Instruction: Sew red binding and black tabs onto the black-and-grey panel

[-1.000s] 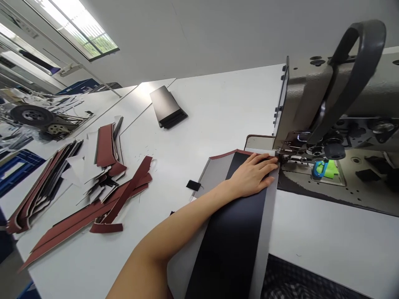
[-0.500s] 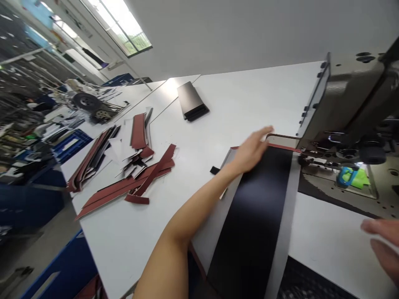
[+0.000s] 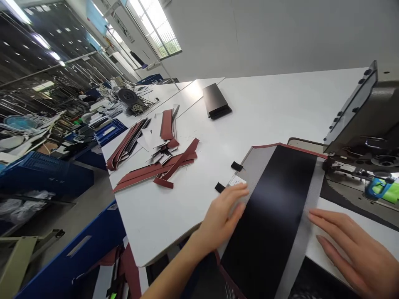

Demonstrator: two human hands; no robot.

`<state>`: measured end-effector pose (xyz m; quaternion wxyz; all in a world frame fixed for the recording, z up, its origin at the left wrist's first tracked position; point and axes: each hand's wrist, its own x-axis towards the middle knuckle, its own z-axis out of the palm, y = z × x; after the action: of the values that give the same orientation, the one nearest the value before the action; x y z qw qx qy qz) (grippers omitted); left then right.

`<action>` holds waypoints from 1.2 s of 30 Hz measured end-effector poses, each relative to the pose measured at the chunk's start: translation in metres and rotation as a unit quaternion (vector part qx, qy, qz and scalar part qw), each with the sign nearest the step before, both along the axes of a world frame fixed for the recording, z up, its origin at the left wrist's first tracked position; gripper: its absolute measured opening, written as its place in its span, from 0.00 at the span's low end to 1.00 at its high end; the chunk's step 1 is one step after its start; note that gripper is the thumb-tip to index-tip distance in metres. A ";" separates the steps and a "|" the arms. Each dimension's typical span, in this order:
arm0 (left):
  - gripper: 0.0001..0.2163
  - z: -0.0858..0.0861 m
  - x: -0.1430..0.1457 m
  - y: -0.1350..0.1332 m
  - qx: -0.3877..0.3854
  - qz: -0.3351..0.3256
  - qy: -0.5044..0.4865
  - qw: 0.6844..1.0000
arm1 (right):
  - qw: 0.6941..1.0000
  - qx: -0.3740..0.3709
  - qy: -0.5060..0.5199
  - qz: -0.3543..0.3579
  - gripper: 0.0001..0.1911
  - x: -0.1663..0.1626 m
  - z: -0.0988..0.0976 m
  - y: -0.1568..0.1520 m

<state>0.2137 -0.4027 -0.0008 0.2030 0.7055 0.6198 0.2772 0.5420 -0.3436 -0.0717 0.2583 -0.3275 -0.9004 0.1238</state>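
A long fabric panel [image 3: 274, 199], black in the middle with grey mesh sides and dark red edging, lies on the white table. Its far edge runs to the presser foot area of a sewing machine [image 3: 368, 124] at the right. My left hand [image 3: 225, 214] rests on the panel's left grey side, fingers stretched, near a white label [image 3: 237, 180] and two black tabs [image 3: 237, 166]. Over the right grey strip, my right hand [image 3: 352, 245] touches the edge with its fingertips, fingers extended. Neither hand grips anything. The panel's near end drops out of view.
Dark red and grey strips [image 3: 156, 170] lie in loose piles on the left of the table [image 3: 149, 224]. A stack of black flat pieces [image 3: 216, 101] sits further back. Blue crates [image 3: 71, 257] stand on the floor at the left. A wall [image 3: 268, 37] rises behind.
My left hand has come back from the panel's far edge to its left side. My right hand has moved in from the right onto the panel's edge. The view has turned right.
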 end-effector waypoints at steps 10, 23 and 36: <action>0.35 -0.056 0.055 -0.012 -0.068 -0.099 0.197 0.973 | 0.985 0.139 -0.036 0.098 0.24 -0.067 0.002 0.063; 0.25 -0.053 -0.059 -0.027 -0.061 0.115 0.305 0.943 | 0.967 0.015 -0.117 0.226 0.28 -0.222 0.002 0.095; 0.24 -0.041 -0.115 -0.105 -0.089 -0.010 0.190 0.978 | 0.999 -0.043 -0.003 -0.006 0.30 -0.158 0.011 0.182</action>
<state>0.0989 -0.5075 -0.0413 0.1466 0.7307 0.6620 0.0797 0.3842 -0.1619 -0.0607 0.2417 -0.3441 -0.8931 0.1598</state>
